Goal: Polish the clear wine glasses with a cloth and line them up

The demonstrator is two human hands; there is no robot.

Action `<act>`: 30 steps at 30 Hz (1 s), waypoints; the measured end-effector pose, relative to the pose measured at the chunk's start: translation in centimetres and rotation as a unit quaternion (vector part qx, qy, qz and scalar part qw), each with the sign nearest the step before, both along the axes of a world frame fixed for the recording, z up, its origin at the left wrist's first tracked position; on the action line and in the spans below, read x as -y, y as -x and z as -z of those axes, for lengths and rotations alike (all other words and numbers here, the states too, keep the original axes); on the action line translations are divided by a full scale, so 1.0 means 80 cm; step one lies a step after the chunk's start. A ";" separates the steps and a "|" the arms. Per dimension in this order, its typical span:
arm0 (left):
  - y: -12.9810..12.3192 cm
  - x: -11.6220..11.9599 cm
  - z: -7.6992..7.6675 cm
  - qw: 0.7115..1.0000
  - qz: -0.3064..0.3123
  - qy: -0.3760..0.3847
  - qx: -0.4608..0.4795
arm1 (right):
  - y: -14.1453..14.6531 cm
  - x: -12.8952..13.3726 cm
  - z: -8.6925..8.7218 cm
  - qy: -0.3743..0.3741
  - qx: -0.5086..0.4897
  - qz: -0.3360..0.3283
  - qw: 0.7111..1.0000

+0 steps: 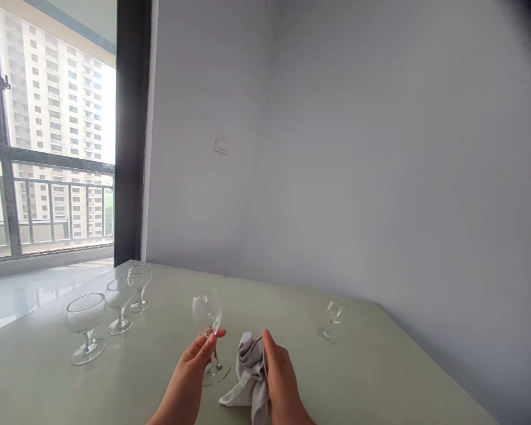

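The left hand (pixel 199 348) is closed round the stem of a glass (pixel 207 310), just below its bowl, at the table's near middle. The right hand (pixel 281 369) grips a bunched grey cloth (pixel 251 369), just beside that glass at its 4 o'clock. From the held glass, three stemmed glasses (pixel 86 316) stand in a slanting row between 8 and 10 o'clock; another glass (pixel 335 313) stands well apart at 3 o'clock. The wall (pixel 336 147) rises behind the table (pixel 159 378), at 12 o'clock.
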State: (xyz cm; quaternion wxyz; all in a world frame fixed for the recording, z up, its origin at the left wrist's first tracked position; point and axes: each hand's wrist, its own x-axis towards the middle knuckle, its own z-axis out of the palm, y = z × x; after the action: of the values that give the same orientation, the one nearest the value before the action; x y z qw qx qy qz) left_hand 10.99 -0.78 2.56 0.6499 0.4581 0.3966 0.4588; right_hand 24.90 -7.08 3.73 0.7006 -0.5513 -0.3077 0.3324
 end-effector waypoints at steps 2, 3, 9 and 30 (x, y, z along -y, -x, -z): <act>0.005 -0.006 -0.003 0.998 -0.022 -0.045 -0.042 | -0.005 0.001 -0.002 0.034 -0.065 0.021 0.997; 0.007 -0.007 -0.005 0.996 -0.023 -0.065 -0.048 | -0.006 0.001 -0.004 0.051 -0.091 0.013 0.994; 0.004 -0.008 -0.002 0.958 -0.034 -0.276 -0.073 | -0.006 0.002 -0.018 -0.016 -0.027 -0.069 0.997; -0.008 0.041 -0.001 0.975 -0.080 -0.207 -0.002 | 0.046 0.006 0.035 -0.063 0.139 -0.004 0.988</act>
State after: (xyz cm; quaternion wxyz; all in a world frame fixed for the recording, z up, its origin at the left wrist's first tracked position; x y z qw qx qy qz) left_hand 11.62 -4.08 2.63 0.5016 0.5499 0.3298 0.5807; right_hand 21.20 -7.54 0.93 0.6830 -0.5453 -0.4252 0.2353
